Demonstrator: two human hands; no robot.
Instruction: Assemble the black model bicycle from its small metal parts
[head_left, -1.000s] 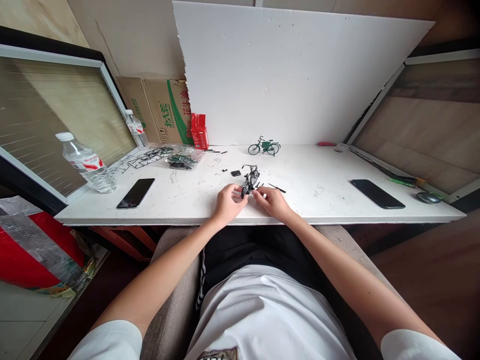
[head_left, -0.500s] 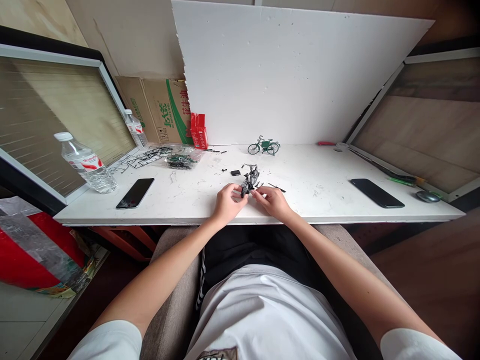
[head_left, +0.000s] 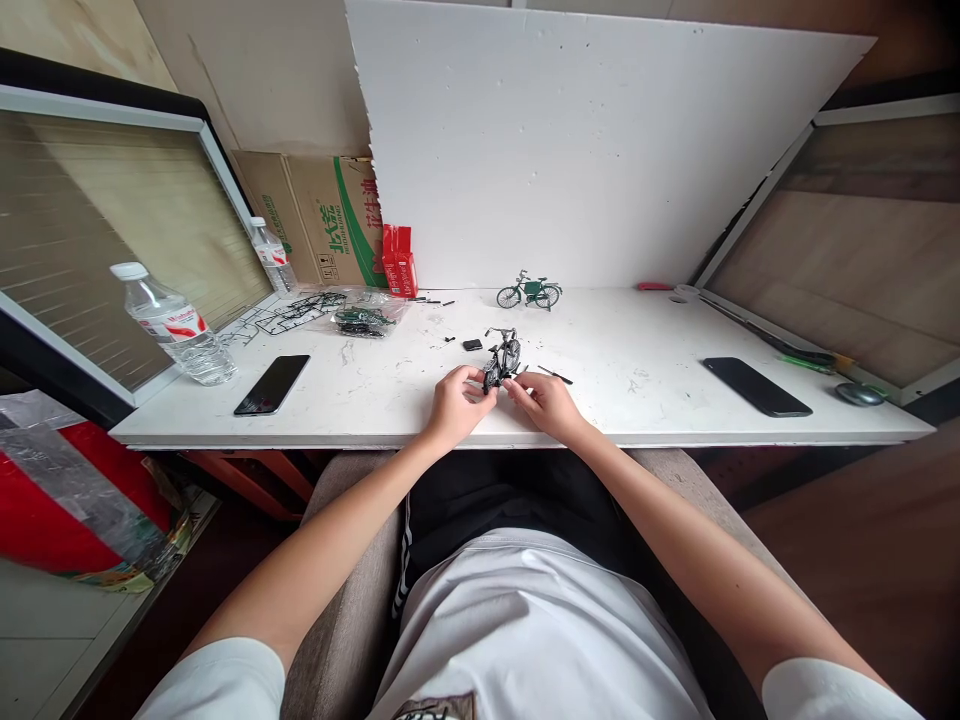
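Taking the spot between the two hands as the middle of the dial, the black toy bicycle (head_left: 496,368) lies at twelve o'clock, close against the fingertips over the near edge of the white counter (head_left: 390,395). Its long axis runs roughly from seven o'clock to one, the handlebar end farther off and the other wheel toward the person. The left hand (head_left: 454,405) has thumb and fingers closed around that near wheel from about eight o'clock; the right hand (head_left: 551,405) comes in from four, thumb and finger pinched together low at the same end. Both touch it, so neither is clearly nearer; whether the right fingertips also grip some small loose piece I cannot tell. The bicycle looks thin and spindly: dark frame, fine-spoked wheels, greyish handlebars. It seems to stand on its wheels, though any slight lean is too small to judge. A small black block (head_left: 472,345) sits at eleven o'clock, a thin black stick (head_left: 555,375) at two, and a green toy bicycle (head_left: 531,289) stands well beyond, just past twelve.
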